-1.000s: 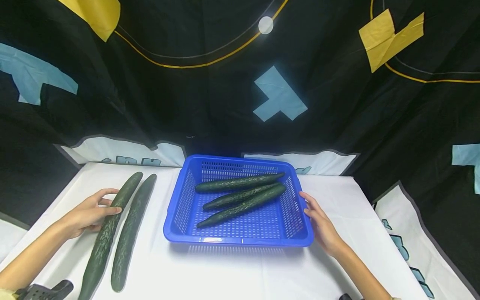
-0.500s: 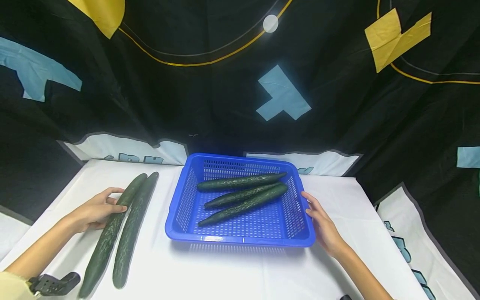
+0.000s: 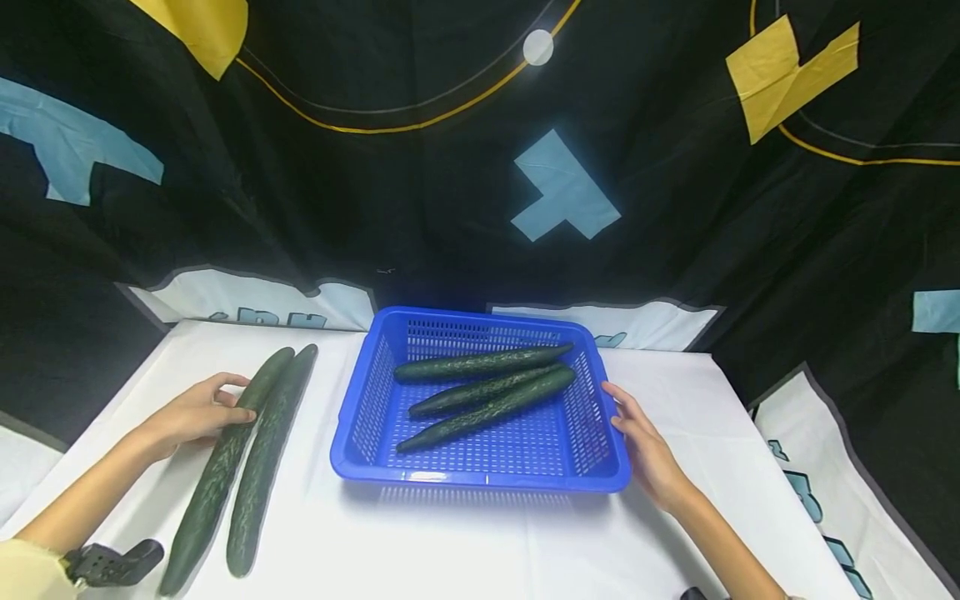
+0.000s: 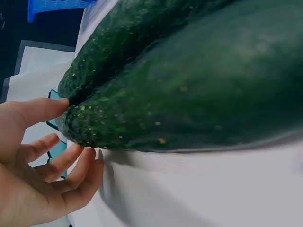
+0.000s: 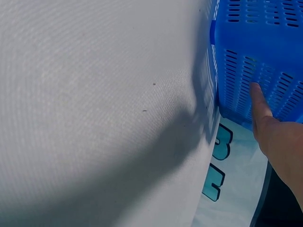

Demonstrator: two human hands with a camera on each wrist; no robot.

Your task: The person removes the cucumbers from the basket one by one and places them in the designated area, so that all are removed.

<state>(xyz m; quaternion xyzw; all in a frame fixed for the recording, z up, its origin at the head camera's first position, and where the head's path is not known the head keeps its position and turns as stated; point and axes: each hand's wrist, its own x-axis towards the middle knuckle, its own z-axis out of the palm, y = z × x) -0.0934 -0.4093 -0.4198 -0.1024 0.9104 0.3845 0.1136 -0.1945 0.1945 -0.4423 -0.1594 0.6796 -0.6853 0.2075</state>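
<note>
My left hand (image 3: 191,417) pinches a long dark green cucumber (image 3: 212,479) near its far half, thumb on one side and fingers on the other. A second cucumber (image 3: 262,475) lies right beside it on the left of the table; their far ends meet. In the left wrist view the thumb (image 4: 52,109) sits at the groove between both cucumbers. My right hand (image 3: 652,458) rests against the right side of a blue plastic basket (image 3: 480,482). One straight finger (image 5: 258,101) touches its slotted wall in the right wrist view.
Inside the basket lie three more cucumbers, the rear one (image 3: 480,363) apart from the two front ones (image 3: 495,408). A white cloth covers the table (image 3: 420,550). Behind it hangs a black curtain (image 3: 420,208) with blue and yellow patches.
The left hand has shifted the gripped cucumber slightly to the right, closer to the second one. The right hand stays at the basket. The last half second shows hardly any motion.
</note>
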